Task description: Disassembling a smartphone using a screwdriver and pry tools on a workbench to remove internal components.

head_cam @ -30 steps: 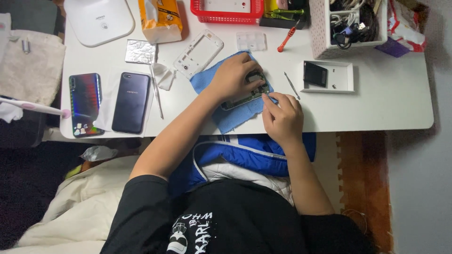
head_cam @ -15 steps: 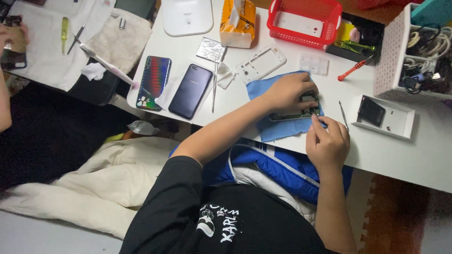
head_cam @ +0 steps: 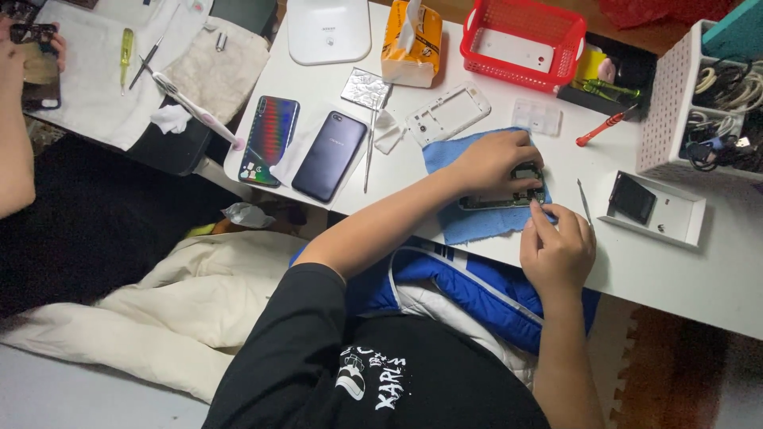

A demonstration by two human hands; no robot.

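The opened phone (head_cam: pixel 505 191) lies on the blue cloth (head_cam: pixel 477 222) near the white table's (head_cam: pixel 675 270) front edge, long axis left-to-right, pinned from above by the left hand (head_cam: pixel 493 163), while the right hand (head_cam: pixel 556 250), fingertips pinched, touches its right end.

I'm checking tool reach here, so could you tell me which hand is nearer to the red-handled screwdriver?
The left hand is nearer, resting on the opened phone below-left of the red-handled screwdriver. The right hand sits lower, at the table's near edge.
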